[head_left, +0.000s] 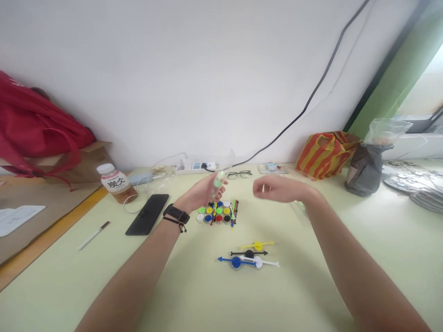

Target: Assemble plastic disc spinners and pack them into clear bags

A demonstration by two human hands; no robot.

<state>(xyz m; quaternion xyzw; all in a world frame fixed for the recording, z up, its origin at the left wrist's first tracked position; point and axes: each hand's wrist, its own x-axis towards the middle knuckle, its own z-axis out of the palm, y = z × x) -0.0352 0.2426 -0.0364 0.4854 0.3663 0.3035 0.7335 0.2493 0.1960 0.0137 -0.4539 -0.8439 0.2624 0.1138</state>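
My left hand (202, 191), with a dark watch on its wrist, is closed on a small clear plastic bag (218, 180) that has pale green pieces in it. To its right, my right hand (277, 188) hovers with fingers curled together; whether they pinch anything is hidden. Below the left hand stand rows of coloured round discs (218, 218) in white, blue, green, red, yellow and black. Loose coloured arrows (235, 213) lie across and beside them. Nearer me are assembled spinners: a yellow one (258, 246), a black one (249, 253), a blue one (236, 262) and a white one (258, 262).
At left are a phone (147, 214), a pen (93, 235), a drink bottle (116, 183) and a red bag (38, 124). Glasses (239, 174) and a power strip (195, 167) lie by the wall. A striped bag (327, 154) and a grey bag (365, 168) stand right.
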